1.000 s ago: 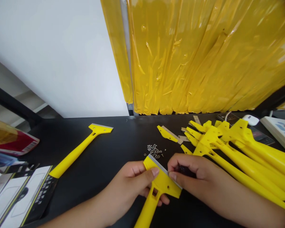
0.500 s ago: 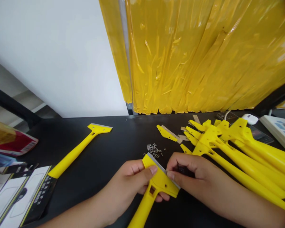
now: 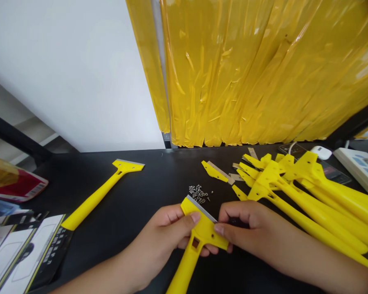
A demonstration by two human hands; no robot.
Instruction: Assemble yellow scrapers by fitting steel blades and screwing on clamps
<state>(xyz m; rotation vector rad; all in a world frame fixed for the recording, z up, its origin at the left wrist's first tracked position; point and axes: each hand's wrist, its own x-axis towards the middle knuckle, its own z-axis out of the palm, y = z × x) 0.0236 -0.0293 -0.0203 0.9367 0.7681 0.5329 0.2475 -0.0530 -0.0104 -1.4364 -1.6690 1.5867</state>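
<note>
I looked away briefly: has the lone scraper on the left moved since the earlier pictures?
No; against the white panel, the lone scraper has kept its place.

The single view comes from the person's head, above and behind the bare left hand [image 3: 171, 232] and bare right hand [image 3: 248, 222], facing forward and down. It is near: the flat-headed yellow plastic scraper with a grey metal edge [image 3: 204, 228] sits low, around mid-width, its handle cut by the bottom border. Beyond the grip, the flat black tabletop [image 3: 135, 200] runs to its far edge; behind that stand a smooth white panel [image 3: 79, 73], left of the grip, and wrinkled, glossy yellow plastic sheeting [image 3: 248, 73], ahead and right. The wide view reaches well to both sides of the grip.
</note>
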